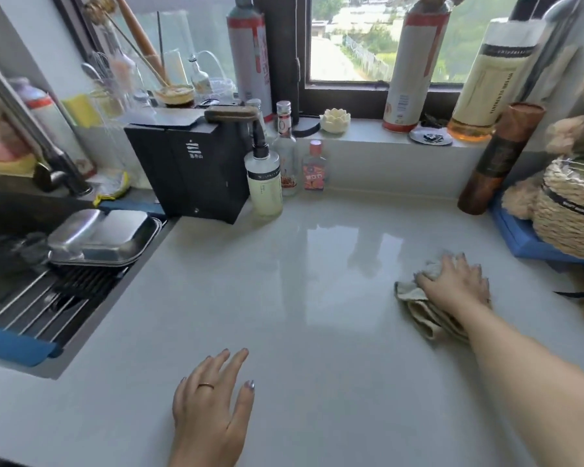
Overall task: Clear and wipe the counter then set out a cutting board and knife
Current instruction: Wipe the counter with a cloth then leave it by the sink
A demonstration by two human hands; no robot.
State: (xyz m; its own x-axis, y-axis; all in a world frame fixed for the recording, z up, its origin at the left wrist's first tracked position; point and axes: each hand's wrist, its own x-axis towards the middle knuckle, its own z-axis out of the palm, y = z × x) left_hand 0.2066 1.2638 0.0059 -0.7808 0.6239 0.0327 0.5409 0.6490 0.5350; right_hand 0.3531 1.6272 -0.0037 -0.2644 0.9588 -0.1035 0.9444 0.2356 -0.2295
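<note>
Pressing cloth (418,313) on counter (317,298), right hand (455,284); steel trays (105,237) in sink (11,214).

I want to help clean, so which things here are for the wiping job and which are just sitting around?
For the job: cloth, pressed under the right hand; counter.
Just sitting: pump bottle, black box, metal trays, woven basket, lotus-shaped ornament.

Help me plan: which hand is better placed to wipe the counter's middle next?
Right: the right hand presses the cloth on the counter; the left hand rests open, holding nothing.
</note>
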